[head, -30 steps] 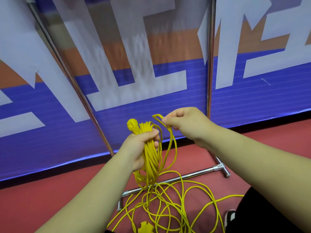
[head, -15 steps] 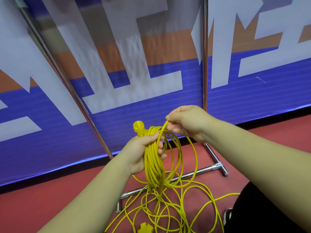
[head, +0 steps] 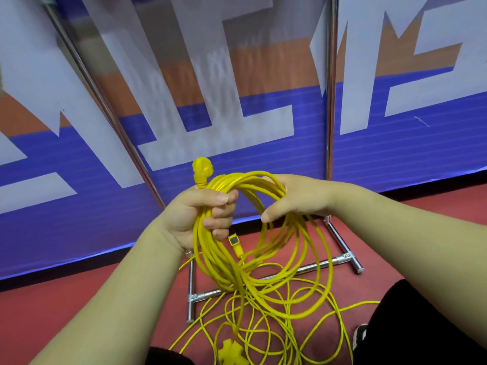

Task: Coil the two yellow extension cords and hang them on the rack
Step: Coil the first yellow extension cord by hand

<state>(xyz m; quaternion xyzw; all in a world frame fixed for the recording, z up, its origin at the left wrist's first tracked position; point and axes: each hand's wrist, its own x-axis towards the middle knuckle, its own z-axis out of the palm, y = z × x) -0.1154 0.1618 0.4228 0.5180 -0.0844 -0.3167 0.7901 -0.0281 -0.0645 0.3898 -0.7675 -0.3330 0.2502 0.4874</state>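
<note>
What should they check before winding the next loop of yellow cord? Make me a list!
1. Left hand grips the coil: ok.
2. Right hand holds the coil's top loops: ok.
3. Plug pokes out above the left hand, uncaught: ok.
4. All cord gathered up: not ok; loose cord lies in tangled loops on the floor.
5. Loose cord clear of the rack's base bar: cannot tell; strands cross it in this view.
6. Where the second cord is: cannot tell.
</note>
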